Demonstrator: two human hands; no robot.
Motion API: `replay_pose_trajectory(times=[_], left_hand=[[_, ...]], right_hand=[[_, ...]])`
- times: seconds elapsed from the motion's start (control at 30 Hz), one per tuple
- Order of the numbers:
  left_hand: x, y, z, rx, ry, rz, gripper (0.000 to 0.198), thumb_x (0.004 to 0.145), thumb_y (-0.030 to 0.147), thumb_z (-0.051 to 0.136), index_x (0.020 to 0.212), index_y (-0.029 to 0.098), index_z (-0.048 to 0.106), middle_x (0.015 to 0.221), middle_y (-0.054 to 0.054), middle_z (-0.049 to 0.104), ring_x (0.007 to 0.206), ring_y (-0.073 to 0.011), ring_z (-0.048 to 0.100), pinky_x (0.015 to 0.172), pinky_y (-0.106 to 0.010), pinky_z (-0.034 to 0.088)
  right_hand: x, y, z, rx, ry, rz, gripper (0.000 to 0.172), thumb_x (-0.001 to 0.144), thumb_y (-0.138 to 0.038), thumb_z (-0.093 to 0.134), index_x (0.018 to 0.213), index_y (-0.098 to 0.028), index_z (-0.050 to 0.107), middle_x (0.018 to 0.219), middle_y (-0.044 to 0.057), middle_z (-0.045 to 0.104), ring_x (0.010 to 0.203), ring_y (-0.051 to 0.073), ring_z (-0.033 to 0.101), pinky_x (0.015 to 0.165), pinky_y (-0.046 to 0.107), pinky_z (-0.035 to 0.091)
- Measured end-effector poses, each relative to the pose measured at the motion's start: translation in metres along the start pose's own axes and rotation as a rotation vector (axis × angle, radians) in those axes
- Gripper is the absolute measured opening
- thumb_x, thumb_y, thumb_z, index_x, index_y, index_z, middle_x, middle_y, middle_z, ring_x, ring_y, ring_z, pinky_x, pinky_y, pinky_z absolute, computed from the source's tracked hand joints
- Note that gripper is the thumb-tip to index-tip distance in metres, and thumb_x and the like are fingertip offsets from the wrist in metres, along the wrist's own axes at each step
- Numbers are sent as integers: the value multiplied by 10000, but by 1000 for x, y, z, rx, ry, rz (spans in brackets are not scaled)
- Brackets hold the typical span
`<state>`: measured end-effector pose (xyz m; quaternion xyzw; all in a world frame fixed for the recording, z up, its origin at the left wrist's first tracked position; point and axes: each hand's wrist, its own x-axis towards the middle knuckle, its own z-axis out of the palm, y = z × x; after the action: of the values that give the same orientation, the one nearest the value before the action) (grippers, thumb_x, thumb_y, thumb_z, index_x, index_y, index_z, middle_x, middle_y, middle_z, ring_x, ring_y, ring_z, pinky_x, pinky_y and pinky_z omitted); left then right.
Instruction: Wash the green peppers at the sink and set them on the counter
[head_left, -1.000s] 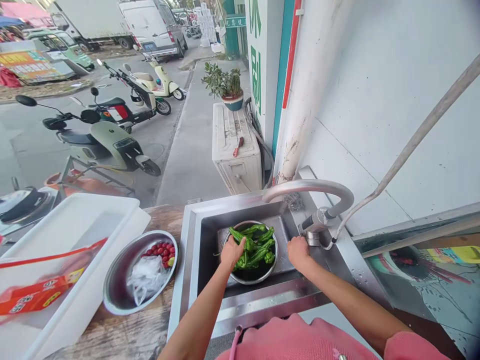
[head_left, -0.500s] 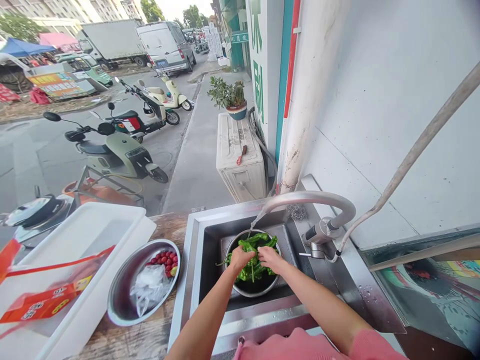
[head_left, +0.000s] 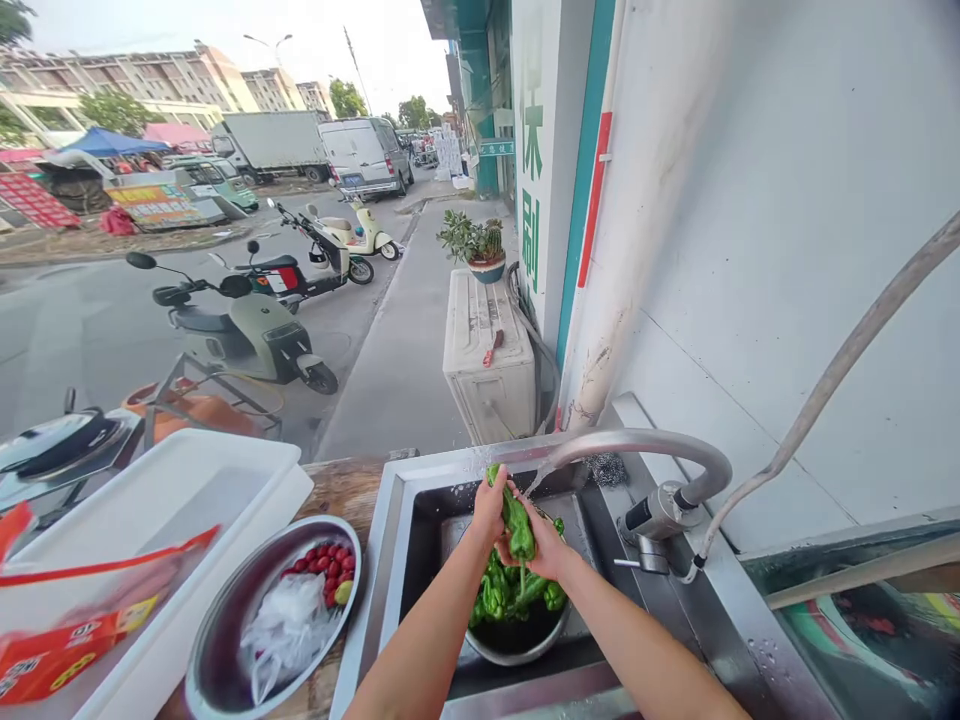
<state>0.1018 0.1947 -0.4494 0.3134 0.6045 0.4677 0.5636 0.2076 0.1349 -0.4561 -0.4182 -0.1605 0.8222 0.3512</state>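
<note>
A green pepper (head_left: 516, 522) is held between both my hands, above a round metal bowl (head_left: 517, 657) in the sink (head_left: 427, 520). My left hand (head_left: 491, 510) wraps round its upper end, and my right hand (head_left: 546, 545) grips its side. More green peppers (head_left: 499, 592) fill the bowl below. Water runs from the curved faucet (head_left: 637, 440) close to my fingers, and drops splash on the sink's back rim. Part of the bowl is hidden by my hands and forearms.
Left of the sink, a metal basin (head_left: 214, 610) holds small red fruits (head_left: 326, 568) and a clear plastic bag (head_left: 289, 622). A white tray (head_left: 225, 470) with red packaging (head_left: 67, 650) lies beyond it. A steel scrubber (head_left: 606, 468) sits behind the faucet's arc.
Both hands have risen from the peppers in the bowl and now hold one pepper up by the water stream. The camera view has tilted up a little.
</note>
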Motion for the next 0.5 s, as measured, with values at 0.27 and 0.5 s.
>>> replay_pose_trajectory(times=[0.27,0.5], left_hand=[[-2,37,30,-26,-112,103,584,688,740,729,833,229,486,615,20,560,563,-145,549,581,-280,460],[5,43,37,49,-139,-19,669,701,908,527,678,249,416,463,54,402,374,-113,377,443,-281,363]], right_hand=[[-4,-26,3,-134,83,-74,547,862,-752,572,959,-213,578,682,2,602,413,93,477,323,179,238],[-2,-30,-2,-309,-180,-38,509,604,-584,722,934,-207,634,715,24,623,500,127,557,455,234,447]])
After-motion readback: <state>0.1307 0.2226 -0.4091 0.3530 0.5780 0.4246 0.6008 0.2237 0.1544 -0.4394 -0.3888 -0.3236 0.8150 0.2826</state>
